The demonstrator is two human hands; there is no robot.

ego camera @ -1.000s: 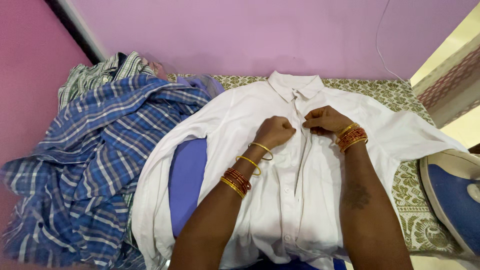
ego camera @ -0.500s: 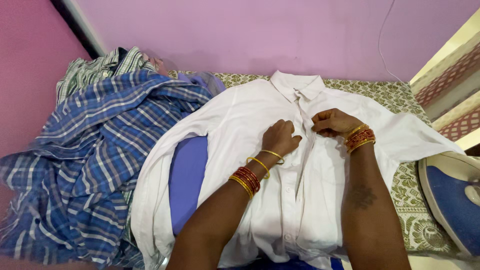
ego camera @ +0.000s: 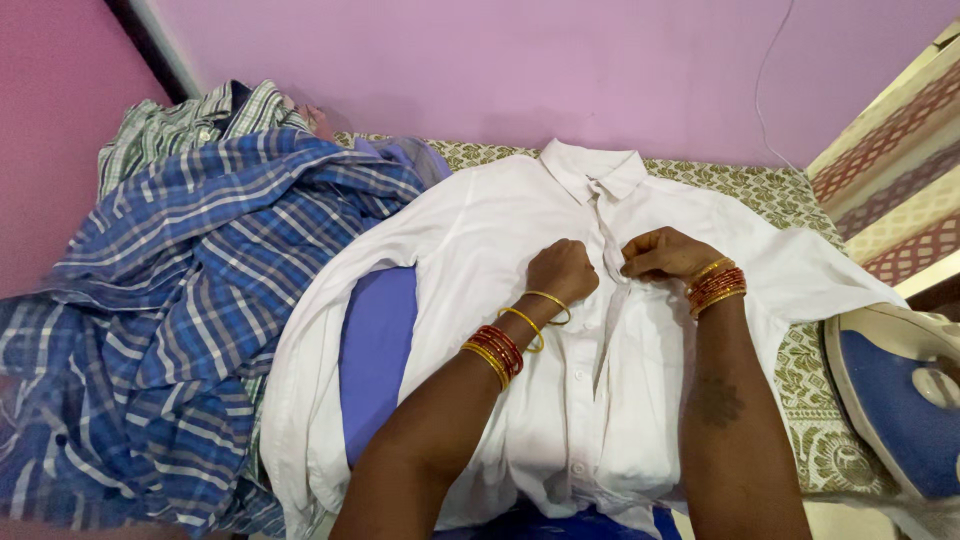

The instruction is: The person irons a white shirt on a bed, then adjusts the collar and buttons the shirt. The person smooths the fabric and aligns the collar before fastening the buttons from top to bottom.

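Observation:
A white collared shirt [ego camera: 500, 230] lies flat, front up, collar toward the wall. My left hand [ego camera: 562, 270] pinches the left edge of its button placket at chest height. Just across the opening, my right hand [ego camera: 665, 255] grips the other placket edge. Both wrists carry gold and red bangles. The shirt front is open below my hands, with buttons showing along the placket.
A heap of blue checked cloth [ego camera: 170, 310] and a green checked shirt [ego camera: 170, 135] lies at the left. A blue sheet [ego camera: 375, 350] shows under the white shirt. A patterned green and white cover [ego camera: 815, 350] tops the surface. An iron [ego camera: 900, 395] rests at the right edge.
Both hands have slid a little down the placket toward me, staying close together at the shirt's front. The camera view shifted slightly.

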